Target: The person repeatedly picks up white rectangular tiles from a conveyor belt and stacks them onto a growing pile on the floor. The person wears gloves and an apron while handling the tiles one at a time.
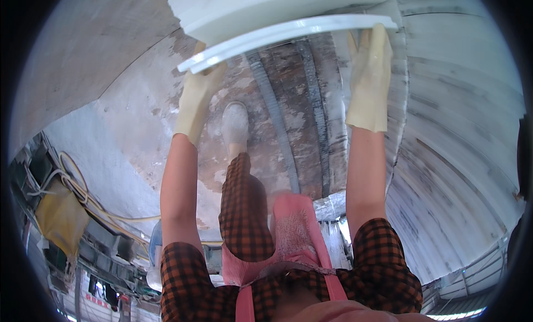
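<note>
A large white moulded piece (288, 32) with a glossy curved rim is held out in front of me at the top of the view. Its far part runs out of the picture. My left hand (201, 92), in a cream rubber glove, is closed on its left end, with the fingers partly hidden under the rim. At the right end my right hand (371, 72), gloved the same way, grips the rim from beneath. Both arms are stretched forward. The piece is tilted, its near edge lower on the left.
Below lies a worn, stained floor (144, 117) with two grey ribbed strips (275, 117) running across it. A pale streaked curved surface (444, 172) rises on the right. Yellowish hoses (105, 214) and a tan cloth (60, 216) hang at the left. One grey shoe (235, 122) is forward.
</note>
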The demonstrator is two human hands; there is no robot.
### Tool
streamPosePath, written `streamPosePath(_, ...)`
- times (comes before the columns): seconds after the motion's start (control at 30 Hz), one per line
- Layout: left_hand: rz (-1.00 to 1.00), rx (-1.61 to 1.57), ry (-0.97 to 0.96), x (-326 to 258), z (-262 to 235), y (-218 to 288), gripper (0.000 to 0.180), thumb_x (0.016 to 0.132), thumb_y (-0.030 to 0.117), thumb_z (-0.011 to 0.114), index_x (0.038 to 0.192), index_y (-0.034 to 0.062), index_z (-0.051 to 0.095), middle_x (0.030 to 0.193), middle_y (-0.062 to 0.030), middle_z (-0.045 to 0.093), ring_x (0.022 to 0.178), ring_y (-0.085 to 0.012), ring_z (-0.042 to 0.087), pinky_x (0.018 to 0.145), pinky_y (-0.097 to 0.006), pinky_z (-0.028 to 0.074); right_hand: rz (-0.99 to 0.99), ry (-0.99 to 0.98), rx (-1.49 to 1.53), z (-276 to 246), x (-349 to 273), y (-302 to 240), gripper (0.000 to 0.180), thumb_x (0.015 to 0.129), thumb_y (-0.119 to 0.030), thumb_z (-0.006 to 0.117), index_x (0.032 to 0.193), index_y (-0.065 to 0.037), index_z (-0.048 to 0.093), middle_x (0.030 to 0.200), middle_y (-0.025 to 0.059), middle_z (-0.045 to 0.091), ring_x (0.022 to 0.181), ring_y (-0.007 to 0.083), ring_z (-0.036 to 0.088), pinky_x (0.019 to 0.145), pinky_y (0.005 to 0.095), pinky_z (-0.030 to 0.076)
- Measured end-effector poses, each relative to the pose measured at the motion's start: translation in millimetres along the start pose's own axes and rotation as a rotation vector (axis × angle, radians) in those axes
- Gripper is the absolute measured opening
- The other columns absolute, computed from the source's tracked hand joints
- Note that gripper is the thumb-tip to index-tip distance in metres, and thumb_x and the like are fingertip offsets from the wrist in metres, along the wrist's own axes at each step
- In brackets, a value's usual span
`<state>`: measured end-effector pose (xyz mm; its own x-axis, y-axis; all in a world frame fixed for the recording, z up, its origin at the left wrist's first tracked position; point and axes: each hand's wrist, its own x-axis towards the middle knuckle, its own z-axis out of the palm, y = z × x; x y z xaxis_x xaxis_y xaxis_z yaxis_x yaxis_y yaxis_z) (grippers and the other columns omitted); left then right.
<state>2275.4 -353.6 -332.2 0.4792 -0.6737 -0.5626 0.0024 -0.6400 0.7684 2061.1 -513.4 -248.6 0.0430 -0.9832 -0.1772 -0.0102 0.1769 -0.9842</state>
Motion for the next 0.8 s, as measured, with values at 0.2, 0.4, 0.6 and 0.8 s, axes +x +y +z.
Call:
streamPosePath(0.2, 0.152, -0.272, -0.090, 10, -1, -2, 0.056, 0.087, 0.020, 0.068, 0.132, -0.0055, 0.047, 0.131, -0.0141, 0.054, 0.121, -0.0229, 0.049, 0.103, -0.032, 0.036, 0.123, 0.079, -0.241, 14, 1, -10, 0.061, 0.099, -0.039, 0.046, 0.143, 0.001, 0.033, 0.147, 0.0167, 0.028, 0.137, 0.0285, 0.033, 0.112, 0.0417, 0.033)
streamPosePath(0.4, 0.265, -0.081, -0.003, 37, -11, -55, 0.043, 0.090, 0.025, 0.062, 0.124, -0.0008, 0.054, 0.125, -0.0159, 0.058, 0.116, -0.0309, 0.053, 0.098, -0.040, 0.041, 0.358, -0.004, -0.107, -35, -4, 54, 0.064, 0.099, -0.039, 0.048, 0.146, 0.000, 0.029, 0.152, 0.0192, 0.025, 0.140, 0.0323, 0.030, 0.113, 0.0405, 0.033)
streamPosePath(0.6, 0.445, 0.952, 0.193, 83, 12, -91, 0.023, 0.087, 0.017, 0.061, 0.106, 0.0059, 0.067, 0.105, -0.0186, 0.067, 0.101, -0.0360, 0.062, 0.087, -0.045, 0.049, 0.603, 0.030, 0.421, -44, -15, 135, 0.066, 0.097, -0.036, 0.052, 0.146, -0.001, 0.027, 0.154, 0.0198, 0.023, 0.140, 0.0351, 0.029, 0.112, 0.0424, 0.034)
streamPosePath(0.8, 0.609, 0.714, 0.254, 93, 20, -106, 0.024, 0.085, 0.008, 0.061, 0.108, 0.0046, 0.067, 0.104, -0.0152, 0.068, 0.101, -0.0330, 0.063, 0.089, -0.042, 0.049, 0.620, 0.091, 0.661, 2, 12, 157, 0.061, 0.097, -0.038, 0.050, 0.143, -0.004, 0.030, 0.145, 0.0128, 0.035, 0.137, 0.0287, 0.033, 0.114, 0.0405, 0.028)
